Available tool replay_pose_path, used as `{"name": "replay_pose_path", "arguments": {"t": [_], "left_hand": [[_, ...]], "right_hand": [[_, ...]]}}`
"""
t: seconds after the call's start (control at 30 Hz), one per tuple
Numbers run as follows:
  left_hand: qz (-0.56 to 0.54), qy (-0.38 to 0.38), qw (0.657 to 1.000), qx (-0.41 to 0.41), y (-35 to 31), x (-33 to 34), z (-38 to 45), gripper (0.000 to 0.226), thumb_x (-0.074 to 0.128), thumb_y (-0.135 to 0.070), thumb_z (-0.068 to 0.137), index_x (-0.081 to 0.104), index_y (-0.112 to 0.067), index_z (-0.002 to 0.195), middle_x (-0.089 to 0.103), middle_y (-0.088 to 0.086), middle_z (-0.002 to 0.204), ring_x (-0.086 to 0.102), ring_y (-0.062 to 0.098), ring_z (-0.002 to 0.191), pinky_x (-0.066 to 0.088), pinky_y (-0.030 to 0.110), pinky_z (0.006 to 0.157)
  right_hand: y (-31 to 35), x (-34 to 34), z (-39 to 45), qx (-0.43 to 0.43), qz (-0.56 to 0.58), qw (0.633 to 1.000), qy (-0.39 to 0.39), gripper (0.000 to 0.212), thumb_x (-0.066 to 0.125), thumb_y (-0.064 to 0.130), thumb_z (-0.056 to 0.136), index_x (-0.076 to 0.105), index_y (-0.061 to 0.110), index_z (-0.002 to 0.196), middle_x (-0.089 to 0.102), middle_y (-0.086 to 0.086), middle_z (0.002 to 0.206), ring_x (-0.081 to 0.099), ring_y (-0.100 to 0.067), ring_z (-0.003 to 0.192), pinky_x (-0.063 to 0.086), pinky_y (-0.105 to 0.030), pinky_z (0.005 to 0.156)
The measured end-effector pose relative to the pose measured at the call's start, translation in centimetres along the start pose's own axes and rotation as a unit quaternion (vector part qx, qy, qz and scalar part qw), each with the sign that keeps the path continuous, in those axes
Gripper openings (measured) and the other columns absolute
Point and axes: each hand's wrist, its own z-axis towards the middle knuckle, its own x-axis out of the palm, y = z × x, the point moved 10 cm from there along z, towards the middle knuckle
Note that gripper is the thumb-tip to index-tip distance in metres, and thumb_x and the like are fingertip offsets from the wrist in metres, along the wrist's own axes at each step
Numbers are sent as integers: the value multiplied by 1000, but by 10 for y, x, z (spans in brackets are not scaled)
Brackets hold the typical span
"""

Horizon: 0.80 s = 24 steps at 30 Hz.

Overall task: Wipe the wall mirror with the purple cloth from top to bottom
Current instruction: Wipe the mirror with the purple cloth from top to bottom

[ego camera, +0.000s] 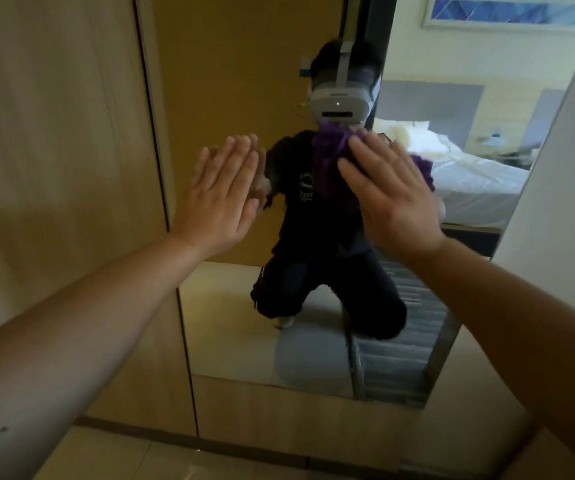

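Observation:
The tall wall mirror [230, 323] fills the middle of the view and runs down to a wooden base. My right hand [388, 192] lies flat with straight fingers on the purple cloth [329, 161] and presses it against the glass at mid height. Much of the cloth is hidden under that hand; purple folds show to its left and at its right edge. My left hand [222, 199] is flat on the mirror near its left edge, fingers straight and together, holding nothing. The glass reflects a kneeling person in dark clothes with a headset.
A wooden wall panel [57, 133] stands left of the mirror, a white wall [563, 174] on the right. Below the mirror is a wooden plinth [279, 403], then pale floor tiles [113, 459]. A reflected bed shows at right.

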Motion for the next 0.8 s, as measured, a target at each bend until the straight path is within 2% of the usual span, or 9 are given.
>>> {"name": "replay_pose_path", "arguments": {"t": [0.17,0.23,0.3,0.37,0.43,0.53,0.63,0.7,0.8], "left_hand": [[20,-27,998,-59,52,-6,-9,64,25,-39,103,17,-4,156,15,17,164,11,33,153,5,53,124],[23,-36,997,-70,69,0,-13,64,26,-37,104,16,-3,157,16,18,164,12,33,152,1,46,124],[4,-43,997,-68,77,9,-15,65,24,-37,105,5,-6,158,6,14,166,10,33,152,4,48,124],[0,-67,997,-39,76,13,-18,65,19,-40,104,-5,-10,158,0,12,166,9,33,151,11,54,123],[10,-74,997,-30,76,17,-20,66,21,-39,103,3,-6,158,13,19,164,11,33,151,14,55,122],[6,-89,996,-24,79,14,-21,67,24,-37,101,15,0,156,23,25,160,13,34,149,19,60,120],[10,-87,996,-18,79,15,-19,67,25,-37,101,19,2,155,25,26,159,15,35,148,20,61,119],[8,-86,996,-17,79,16,-19,66,25,-37,101,19,2,155,25,26,159,15,35,149,19,61,119],[10,-71,997,-22,79,16,-18,66,24,-38,102,16,1,155,23,25,160,15,37,150,17,60,120]], "right_hand": [[3,10,54,-23,-54,998,-2,35,51,11,100,55,7,134,49,-19,143,41,-39,136,29,-53,115],[6,26,61,-26,-71,997,26,39,55,10,98,53,9,137,48,-17,145,38,-38,138,28,-54,115],[11,46,56,-20,-85,994,68,44,58,9,94,51,10,138,45,-17,147,36,-38,139,26,-54,116],[24,60,38,-16,-75,994,80,47,59,7,91,52,9,138,45,-18,147,36,-39,139,24,-54,117],[48,76,2,-32,-49,994,90,47,58,5,90,54,8,137,46,-19,146,37,-40,138,23,-54,117],[103,115,-83,-112,-40,978,168,58,61,7,89,43,11,144,38,-16,152,30,-36,142,19,-53,119],[147,144,-159,-175,-60,955,233,51,42,14,94,41,14,145,38,-10,152,25,-30,143,5,-49,121],[159,152,-178,-176,-69,949,253,50,38,16,95,42,16,145,35,-9,153,19,-28,145,1,-48,122],[162,151,-178,-173,-65,946,265,54,45,16,93,37,15,147,28,-10,155,14,-28,146,2,-49,121]]}}
